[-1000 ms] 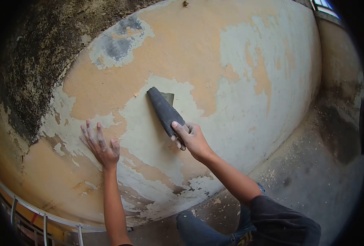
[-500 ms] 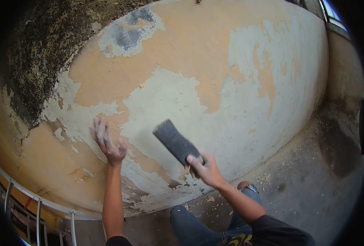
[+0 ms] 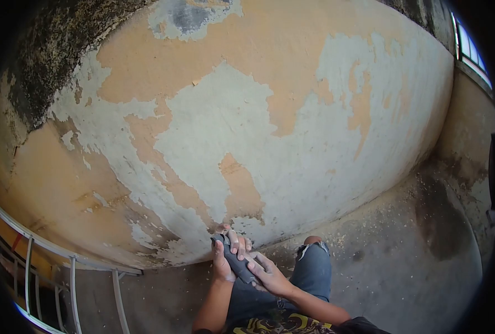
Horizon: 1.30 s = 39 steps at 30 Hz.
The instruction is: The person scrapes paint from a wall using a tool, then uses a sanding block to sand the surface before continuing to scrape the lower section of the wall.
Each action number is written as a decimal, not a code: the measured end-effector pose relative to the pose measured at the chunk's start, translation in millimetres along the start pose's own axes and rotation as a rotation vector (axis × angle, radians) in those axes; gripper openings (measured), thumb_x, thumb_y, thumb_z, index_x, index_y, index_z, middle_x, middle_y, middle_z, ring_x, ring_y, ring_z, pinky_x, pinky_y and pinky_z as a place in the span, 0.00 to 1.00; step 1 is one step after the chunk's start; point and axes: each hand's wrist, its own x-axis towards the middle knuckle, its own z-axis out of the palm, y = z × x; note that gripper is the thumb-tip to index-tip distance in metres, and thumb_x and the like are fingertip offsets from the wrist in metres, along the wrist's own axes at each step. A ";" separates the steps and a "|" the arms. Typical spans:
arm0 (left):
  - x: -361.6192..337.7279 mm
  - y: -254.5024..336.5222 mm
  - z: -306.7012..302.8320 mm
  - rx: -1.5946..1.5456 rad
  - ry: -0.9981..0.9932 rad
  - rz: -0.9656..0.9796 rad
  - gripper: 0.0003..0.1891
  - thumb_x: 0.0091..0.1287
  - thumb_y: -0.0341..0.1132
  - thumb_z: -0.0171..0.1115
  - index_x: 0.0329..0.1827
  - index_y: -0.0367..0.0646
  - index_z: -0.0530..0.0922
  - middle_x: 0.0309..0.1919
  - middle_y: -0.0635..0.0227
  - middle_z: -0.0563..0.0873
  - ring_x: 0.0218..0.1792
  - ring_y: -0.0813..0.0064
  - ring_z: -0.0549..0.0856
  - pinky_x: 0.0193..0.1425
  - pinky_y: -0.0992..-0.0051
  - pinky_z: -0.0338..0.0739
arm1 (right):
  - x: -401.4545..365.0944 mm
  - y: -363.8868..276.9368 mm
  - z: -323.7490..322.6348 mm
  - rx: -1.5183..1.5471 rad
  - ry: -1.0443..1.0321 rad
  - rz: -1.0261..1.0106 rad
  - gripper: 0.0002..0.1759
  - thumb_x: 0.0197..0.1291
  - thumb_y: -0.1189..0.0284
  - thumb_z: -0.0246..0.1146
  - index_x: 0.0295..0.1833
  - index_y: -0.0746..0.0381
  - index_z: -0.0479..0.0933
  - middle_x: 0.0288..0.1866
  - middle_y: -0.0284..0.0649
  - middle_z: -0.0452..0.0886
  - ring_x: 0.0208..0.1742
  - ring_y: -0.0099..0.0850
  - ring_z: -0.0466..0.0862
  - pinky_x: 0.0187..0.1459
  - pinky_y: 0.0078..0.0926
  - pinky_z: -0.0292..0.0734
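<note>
A dark grey piece of sandpaper (image 3: 241, 269), bent into a narrow folded shape, is held low in front of my body. My left hand (image 3: 224, 269) wraps round its upper end, with the thumb on one side and the fingers over the other. At the lower end, my right hand (image 3: 272, 280) grips it, fingers close to those of the left. Pale dust coats the fingers. Beyond my hands stands the wall (image 3: 214, 133), where peach paint has flaked off in large patches and a pale layer shows.
A metal ladder (image 3: 72, 289) lies along the lower left. My knee in torn jeans (image 3: 312, 267) is near the wall's foot. Paint flakes dot the concrete floor (image 3: 381, 284). Dark, mouldy crust (image 3: 47, 61) covers the wall's upper left.
My right hand has brought the sandpaper down and towards my body. My left hand, open near the wall before, has come down and right and closed on it. The view has tilted lower.
</note>
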 end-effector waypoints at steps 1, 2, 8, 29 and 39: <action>6.3 -2.8 3.2 -0.010 -0.010 0.003 0.22 0.72 0.50 0.63 0.61 0.50 0.70 0.22 0.78 0.66 0.19 0.80 0.69 0.42 0.69 0.71 | -3.4 -6.2 3.0 0.039 0.039 0.000 0.25 0.73 0.57 0.61 0.65 0.60 0.66 0.28 0.30 0.72 0.22 0.18 0.71 0.22 0.17 0.63; 13.4 -4.6 8.9 0.101 -0.078 0.050 0.21 0.71 0.48 0.65 0.59 0.50 0.70 0.21 0.77 0.66 0.19 0.80 0.70 0.41 0.69 0.71 | -5.9 -11.2 3.6 0.079 0.079 -0.005 0.26 0.72 0.56 0.61 0.65 0.60 0.65 0.27 0.30 0.71 0.22 0.18 0.72 0.22 0.17 0.64; 26.0 -21.6 41.4 0.314 -0.052 0.100 0.20 0.71 0.40 0.66 0.56 0.40 0.69 0.23 0.69 0.77 0.25 0.71 0.82 0.51 0.61 0.79 | -27.2 -19.5 -18.7 -0.444 0.265 -0.389 0.38 0.63 0.54 0.69 0.69 0.66 0.64 0.37 0.44 0.81 0.29 0.23 0.81 0.33 0.22 0.75; -71.8 -69.9 -50.2 0.706 0.389 -0.318 0.20 0.74 0.46 0.63 0.43 0.33 0.84 0.37 0.68 0.88 0.38 0.81 0.83 0.46 0.75 0.78 | -10.7 67.5 -47.0 -0.247 0.326 -0.181 0.33 0.67 0.58 0.66 0.67 0.63 0.61 0.43 0.41 0.78 0.29 0.23 0.78 0.29 0.21 0.73; -57.4 -43.9 -58.2 0.585 0.390 -0.412 0.16 0.71 0.41 0.67 0.47 0.34 0.84 0.36 0.69 0.88 0.31 0.78 0.84 0.38 0.74 0.80 | 7.4 67.0 -55.1 -0.280 0.173 -0.080 0.17 0.73 0.62 0.61 0.54 0.66 0.74 0.28 0.31 0.77 0.23 0.16 0.72 0.26 0.18 0.67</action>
